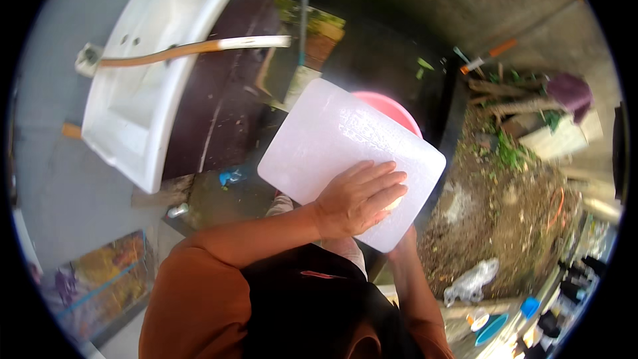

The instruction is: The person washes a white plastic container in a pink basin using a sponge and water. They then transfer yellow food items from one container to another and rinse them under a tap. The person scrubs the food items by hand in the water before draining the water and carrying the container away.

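A white, wet rectangular plastic piece (324, 129) with rounded corners is held tilted in front of me. Whether it is a lid or a container's underside I cannot tell. My left hand (361, 197) lies across its lower right part, fingers bent over a small pale thing (395, 204) that is mostly covered. From below, my right hand (397, 249) reaches the near corner of the plastic piece; its fingers are hidden behind it. Part of a pink basin (391, 108) shows past the far edge.
To the left, a white sink (154, 65) has a wooden strip (184, 52) lying across it. Wood pieces (518, 104) and a purple cloth (570, 92) rest on the soil at right. A clear plastic bag (472, 281) and a teal basin (491, 329) lie lower right.
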`<move>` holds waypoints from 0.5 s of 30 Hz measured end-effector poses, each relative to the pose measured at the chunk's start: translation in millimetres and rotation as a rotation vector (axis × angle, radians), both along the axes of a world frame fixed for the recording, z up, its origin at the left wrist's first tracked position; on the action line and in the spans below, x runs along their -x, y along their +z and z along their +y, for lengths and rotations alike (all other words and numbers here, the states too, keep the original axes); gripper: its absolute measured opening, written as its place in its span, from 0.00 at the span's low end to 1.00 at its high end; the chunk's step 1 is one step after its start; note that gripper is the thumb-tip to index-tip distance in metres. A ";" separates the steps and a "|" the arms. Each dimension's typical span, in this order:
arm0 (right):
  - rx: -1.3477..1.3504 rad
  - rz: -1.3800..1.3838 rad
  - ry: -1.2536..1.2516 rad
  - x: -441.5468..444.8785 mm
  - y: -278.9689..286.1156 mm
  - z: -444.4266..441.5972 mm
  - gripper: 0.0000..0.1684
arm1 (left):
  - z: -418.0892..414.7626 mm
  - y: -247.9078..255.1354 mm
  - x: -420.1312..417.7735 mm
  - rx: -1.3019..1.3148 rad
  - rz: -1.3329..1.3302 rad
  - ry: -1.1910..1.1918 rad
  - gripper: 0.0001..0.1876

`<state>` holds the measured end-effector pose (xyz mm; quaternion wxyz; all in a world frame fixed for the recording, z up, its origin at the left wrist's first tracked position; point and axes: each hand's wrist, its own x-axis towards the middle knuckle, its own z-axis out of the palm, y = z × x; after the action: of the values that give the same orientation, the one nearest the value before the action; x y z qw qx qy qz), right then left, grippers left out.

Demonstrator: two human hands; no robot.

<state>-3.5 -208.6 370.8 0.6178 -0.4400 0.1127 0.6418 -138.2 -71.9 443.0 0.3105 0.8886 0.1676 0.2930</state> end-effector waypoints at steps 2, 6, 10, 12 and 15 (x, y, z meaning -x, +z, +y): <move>-0.055 -0.025 0.128 20.4 -1.6 27.5 0.33 | 6.8 22.4 32.2 -0.077 0.001 0.116 0.19; -0.155 0.062 0.293 81.7 24.3 91.5 0.35 | 34.4 55.5 102.7 -0.268 0.065 0.360 0.22; -0.148 0.120 0.345 146.1 27.5 122.3 0.40 | 57.6 74.9 167.6 -0.339 0.249 0.477 0.22; -0.112 0.137 0.367 176.7 18.4 129.5 0.39 | 68.3 73.1 202.5 -0.361 0.320 0.591 0.22; -0.080 0.144 0.369 215.4 14.3 130.7 0.39 | 71.3 56.4 236.7 -0.308 0.339 0.668 0.19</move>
<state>-218.9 -78.0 385.1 0.4971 -0.3813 0.0481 0.7779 -374.8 -0.5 499.5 0.0294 0.8571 0.4502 0.2488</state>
